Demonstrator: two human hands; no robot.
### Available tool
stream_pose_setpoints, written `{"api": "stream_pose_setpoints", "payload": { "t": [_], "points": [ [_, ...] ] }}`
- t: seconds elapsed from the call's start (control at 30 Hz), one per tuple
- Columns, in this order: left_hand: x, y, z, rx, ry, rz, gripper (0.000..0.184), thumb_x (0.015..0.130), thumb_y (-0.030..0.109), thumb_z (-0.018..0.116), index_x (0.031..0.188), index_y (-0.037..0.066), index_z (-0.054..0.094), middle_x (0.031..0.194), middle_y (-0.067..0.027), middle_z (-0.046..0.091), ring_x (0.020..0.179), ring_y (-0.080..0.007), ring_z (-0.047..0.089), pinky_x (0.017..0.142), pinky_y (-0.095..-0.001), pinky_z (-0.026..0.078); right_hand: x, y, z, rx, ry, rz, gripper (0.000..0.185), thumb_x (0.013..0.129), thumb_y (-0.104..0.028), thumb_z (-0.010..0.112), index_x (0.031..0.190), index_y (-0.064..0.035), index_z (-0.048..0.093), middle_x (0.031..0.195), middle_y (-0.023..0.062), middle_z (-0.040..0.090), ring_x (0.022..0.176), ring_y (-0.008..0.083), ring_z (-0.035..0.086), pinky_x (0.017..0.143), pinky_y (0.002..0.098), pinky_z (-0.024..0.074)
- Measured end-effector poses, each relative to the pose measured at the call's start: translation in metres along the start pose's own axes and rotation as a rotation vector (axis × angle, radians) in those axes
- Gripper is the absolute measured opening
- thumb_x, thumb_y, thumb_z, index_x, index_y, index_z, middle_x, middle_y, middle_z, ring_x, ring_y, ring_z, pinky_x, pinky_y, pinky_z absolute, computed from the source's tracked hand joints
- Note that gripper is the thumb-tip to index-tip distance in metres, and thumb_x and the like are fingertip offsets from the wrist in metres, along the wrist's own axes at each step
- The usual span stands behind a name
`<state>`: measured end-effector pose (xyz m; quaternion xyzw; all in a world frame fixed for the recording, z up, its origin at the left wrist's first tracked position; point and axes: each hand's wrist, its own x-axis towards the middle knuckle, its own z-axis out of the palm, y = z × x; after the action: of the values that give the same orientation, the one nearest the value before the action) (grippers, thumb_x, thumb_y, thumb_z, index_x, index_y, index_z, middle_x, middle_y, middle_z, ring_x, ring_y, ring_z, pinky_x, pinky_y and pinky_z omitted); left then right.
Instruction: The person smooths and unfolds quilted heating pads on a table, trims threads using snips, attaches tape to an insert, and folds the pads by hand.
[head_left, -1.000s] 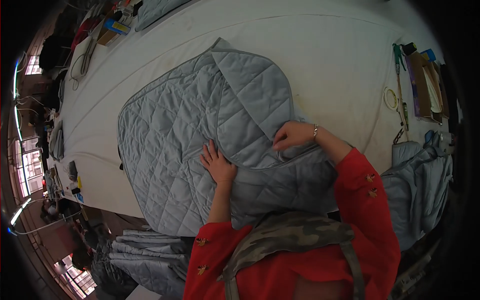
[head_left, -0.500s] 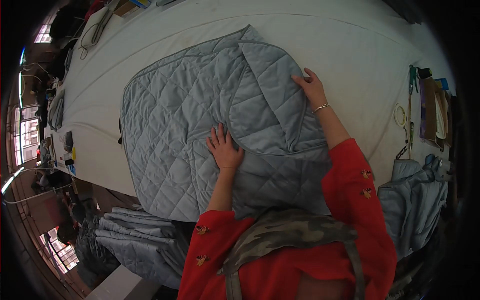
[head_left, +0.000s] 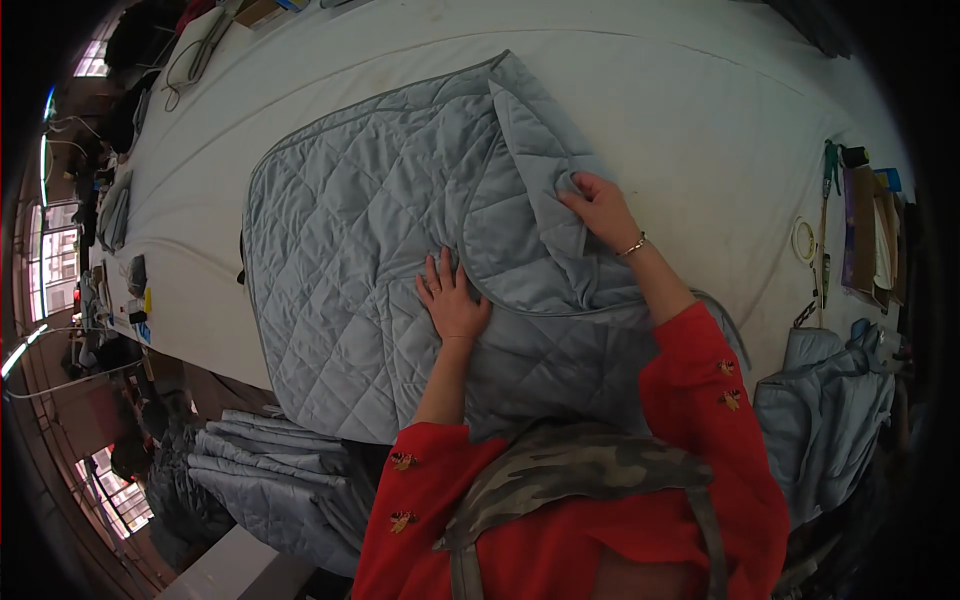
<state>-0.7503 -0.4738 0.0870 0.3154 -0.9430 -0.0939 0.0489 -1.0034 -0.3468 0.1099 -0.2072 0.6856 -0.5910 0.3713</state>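
Note:
A grey-blue quilted blanket (head_left: pixel 340 220) with a bound edge lies partly folded on the white-covered table. My left hand (head_left: pixel 455 303) rests flat on its middle, fingers spread, beside the curved edge of a folded-over layer. At the right side, my right hand (head_left: pixel 597 208) pinches the edge of that layer and holds it drawn up and inward. A narrow pointed flap (head_left: pixel 530 150) stands above the pinch. Part of the lower layer shows beyond the flap. The blanket's near edge is hidden behind my apron.
Stacked grey quilted pieces (head_left: pixel 270 470) hang at the near left. More grey fabric (head_left: pixel 825 410) is heaped at the near right. A cardboard box (head_left: pixel 868 230), a roll of tape (head_left: pixel 803 238) and a green-handled tool (head_left: pixel 830 165) lie along the right side. The white cloth (head_left: pixel 700 130) covers the table.
My right hand has closed on the layer's edge and pulled it left and slightly toward me, uncovering the layer beneath. The left hand has stayed in place.

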Motion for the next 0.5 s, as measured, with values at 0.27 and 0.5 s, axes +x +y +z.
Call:
{"api": "stream_pose_setpoints", "payload": {
  "t": [0.27,0.5],
  "points": [
    [0.0,-0.001,-0.002,0.024,-0.02,0.0,0.054,0.069,0.036,0.057,0.115,0.008,0.05,0.139,-0.0079,0.03,0.131,-0.0309,0.018,0.105,-0.052,0.009,-0.008,-0.056,-0.03,-0.396,-0.091,-0.258,0.024,0.078,-0.024,0.065,0.089,-0.0026,0.06,0.062,0.0063,0.052,0.056,0.0073,0.049,0.052,0.0274,0.0402],
    [0.001,0.003,-0.004,-0.036,0.052,-0.001,0.056,0.075,0.043,0.056,0.121,0.013,0.047,0.136,-0.0087,0.034,0.13,-0.0311,0.021,0.104,-0.0517,0.01,0.024,-0.047,-0.269,-0.429,1.001,-0.072,0.03,0.077,-0.024,0.065,0.101,-0.0062,0.063,0.077,0.0025,0.063,0.062,0.0088,0.054,0.06,0.0223,0.0438]
  ]
}}
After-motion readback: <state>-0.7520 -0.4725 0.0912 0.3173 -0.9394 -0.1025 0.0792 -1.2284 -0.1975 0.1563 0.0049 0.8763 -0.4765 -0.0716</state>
